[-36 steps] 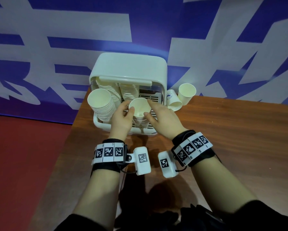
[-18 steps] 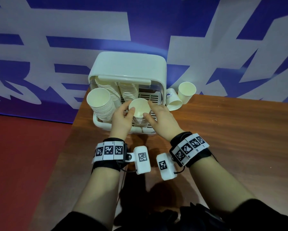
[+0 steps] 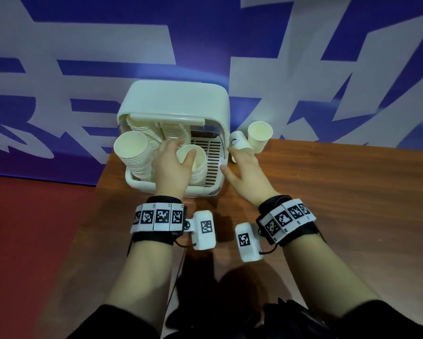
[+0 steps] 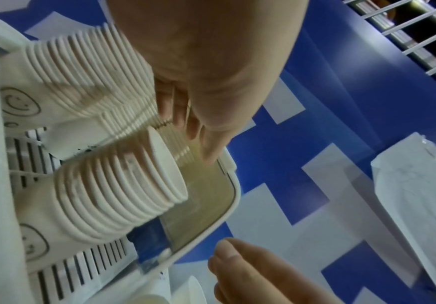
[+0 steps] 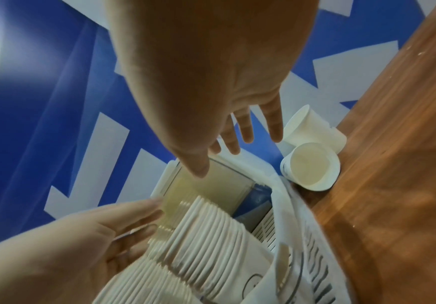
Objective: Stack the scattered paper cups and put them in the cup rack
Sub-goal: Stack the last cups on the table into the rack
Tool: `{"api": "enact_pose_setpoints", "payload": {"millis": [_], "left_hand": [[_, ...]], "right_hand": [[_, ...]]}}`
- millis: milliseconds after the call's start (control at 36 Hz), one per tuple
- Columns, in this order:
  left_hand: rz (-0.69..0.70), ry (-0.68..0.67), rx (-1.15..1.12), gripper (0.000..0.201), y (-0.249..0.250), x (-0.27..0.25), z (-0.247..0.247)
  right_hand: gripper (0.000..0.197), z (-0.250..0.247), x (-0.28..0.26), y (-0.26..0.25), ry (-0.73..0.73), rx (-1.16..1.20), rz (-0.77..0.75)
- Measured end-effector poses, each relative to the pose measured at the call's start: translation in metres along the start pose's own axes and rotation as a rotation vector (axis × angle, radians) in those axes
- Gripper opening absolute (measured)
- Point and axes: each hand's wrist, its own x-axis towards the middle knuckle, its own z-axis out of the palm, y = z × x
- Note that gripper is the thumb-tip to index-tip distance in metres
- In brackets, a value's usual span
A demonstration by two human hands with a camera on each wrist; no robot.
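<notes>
The white cup rack (image 3: 173,101) stands at the table's back edge and holds several stacks of paper cups. My left hand (image 3: 181,150) rests on the middle front stack (image 3: 198,167), with straight fingers along its left side and the thumb at the top cup's rim. A taller stack (image 3: 132,152) leans at the rack's front left. My right hand (image 3: 232,162) hovers open just right of the rack, its fingers spread towards two loose cups. One cup (image 3: 237,143) with a blue logo lies on its side, and one (image 3: 259,135) stands upright. In the right wrist view, the fingertips (image 5: 276,133) are close to the loose cups (image 5: 310,166).
The brown wooden table (image 3: 340,204) extends right and towards me. A blue and white wall (image 3: 83,57) rises straight behind the rack. The table's left edge drops to a red floor (image 3: 34,241). The slotted right side of the rack's tray (image 3: 213,152) holds no cups.
My right hand has let go of the middle stack's top cup and moved right, towards the two loose cups. My left hand stays at the stack.
</notes>
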Motion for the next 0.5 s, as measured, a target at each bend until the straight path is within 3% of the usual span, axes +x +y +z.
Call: {"api": "enact_pose_setpoints", "payload": {"millis": [111,222,500], "left_hand": [[0.162,0.017,-0.036,0.026,0.027,-0.010,0.011],[0.268,-0.072,-0.074,0.027,0.048,-0.014,0.028],[0.205,-0.247,-0.080,0.026,0.067,-0.020,0.083]], "right_hand": [[0.046,-0.011,-0.006,0.012,0.088,-0.017,0.022],[0.044,-0.022,-0.009,0.028,0.128,-0.019,0.039],[0.045,-0.060,-0.003,0.067,0.132,-0.074,0.080]]}}
